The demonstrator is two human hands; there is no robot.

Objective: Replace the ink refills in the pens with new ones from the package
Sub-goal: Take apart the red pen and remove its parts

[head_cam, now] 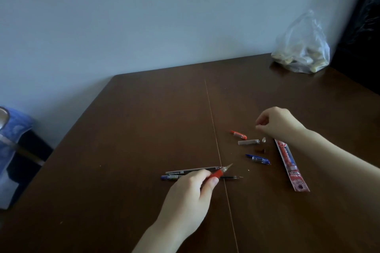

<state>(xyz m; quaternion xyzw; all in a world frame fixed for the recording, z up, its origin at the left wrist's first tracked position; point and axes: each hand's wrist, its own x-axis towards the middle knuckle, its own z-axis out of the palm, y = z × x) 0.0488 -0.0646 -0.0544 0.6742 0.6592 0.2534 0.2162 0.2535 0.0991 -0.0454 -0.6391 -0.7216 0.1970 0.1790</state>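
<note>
A pale, bluish wall backs a dark brown wooden table (144, 129) with a thin seam running down its middle. At the far right corner stands a clear plastic bag (302, 51) with pale lumps inside. Off the left edge is a blue fabric-covered object (12, 150) that I can't identify.

The left hand (191, 195) is near the seam, fingers and thumb curled round a red pen (219, 173) whose pointed tip aims up and to the right. The right hand (277, 123) is farther back and to the right, knuckles up, fingertips drawn together. Whether they pinch anything I cannot tell.

The refill package (291, 165), a long red-and-white sleeve, lies flat just under the right wrist, running toward the near edge. Just beyond the left hand's fingers lie two slim refills side by side, a grey refill (191, 170) and a purple-ended refill (170, 177), the second partly covered by the hand.

Between the hands, apart from one another, lie a blue cap (258, 158), a red cap (238, 134), a grey barrel piece (248, 142) and, just beside that, a tiny clear tip piece (264, 140).
</note>
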